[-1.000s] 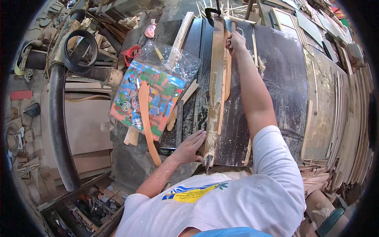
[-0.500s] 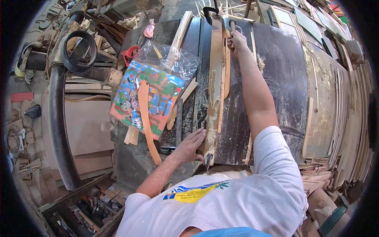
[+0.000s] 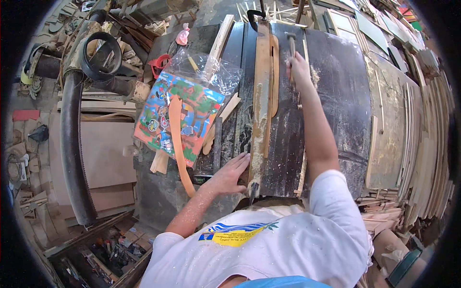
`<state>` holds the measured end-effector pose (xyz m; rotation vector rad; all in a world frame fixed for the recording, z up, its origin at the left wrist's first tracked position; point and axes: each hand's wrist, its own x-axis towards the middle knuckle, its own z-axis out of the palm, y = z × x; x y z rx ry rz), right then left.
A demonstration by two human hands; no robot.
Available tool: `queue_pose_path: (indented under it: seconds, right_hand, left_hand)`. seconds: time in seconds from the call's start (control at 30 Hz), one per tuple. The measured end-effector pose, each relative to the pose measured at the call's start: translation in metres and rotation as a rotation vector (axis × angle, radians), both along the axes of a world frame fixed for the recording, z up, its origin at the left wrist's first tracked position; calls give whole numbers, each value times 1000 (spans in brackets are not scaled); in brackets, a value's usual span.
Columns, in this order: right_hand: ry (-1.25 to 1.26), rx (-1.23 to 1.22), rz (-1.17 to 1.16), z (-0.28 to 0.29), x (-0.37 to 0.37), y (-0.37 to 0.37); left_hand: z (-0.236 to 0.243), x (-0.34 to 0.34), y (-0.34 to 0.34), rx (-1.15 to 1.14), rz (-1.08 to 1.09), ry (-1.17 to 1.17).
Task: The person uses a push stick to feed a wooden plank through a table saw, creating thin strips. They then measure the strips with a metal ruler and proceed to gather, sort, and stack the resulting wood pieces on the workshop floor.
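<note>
A head-worn fisheye camera looks down from close above onto the hands (image 3: 230, 177) and dark workbench (image 3: 338, 81).

Counter (image 3: 336, 115), dark, dusty: long wooden board (image 3: 260, 105); thin wooden strip (image 3: 301, 178); narrow dark bar (image 3: 218, 144); wooden offcuts (image 3: 159, 163) partly beneath illustrated square sheet (image 3: 199, 115)

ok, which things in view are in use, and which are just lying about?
In use, by the look of it:
- hammer, gripped in the right hand
- long board, left hand at its near-end side
- black clamp at the board's far end

Apparently lying about:
- curved wood piece, on the printed sheet
- clear plastic
- pink bundle
</note>
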<state>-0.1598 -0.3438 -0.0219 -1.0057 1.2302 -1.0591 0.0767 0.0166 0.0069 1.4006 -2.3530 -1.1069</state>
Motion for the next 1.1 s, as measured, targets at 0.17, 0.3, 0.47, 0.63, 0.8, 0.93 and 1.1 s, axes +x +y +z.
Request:
queue_pose_path:
  seconds: [0.17,0.3,0.47,0.63,0.8,0.93,1.1]
  right_hand:
    - [388,33,-99,-9,-37,123]
    - [551,27,-204,-15,-60,204]
    - [617,83,-186,-17,-72,253]
    - [665,60,-206,-31,-74,254]
    - [743,-4,-230,-42,-73,249]
    - [675,62,-221,-33,-73,252]
    - [766,4,-225,-17,-66,256]
  left_hand:
    - [16,-27,-24,63,232,110]
    - [14,-75,-50,-167,310,-254]
    - [8,-90,-73,-267,267,-451]
    - [7,-96,-74,-337,284,-439]
    - [15,-93,-83,-296,111,-559]
    - [12,-97,-89,-332,56,-610]
    - [4,-96,-84,-454,28,-581]
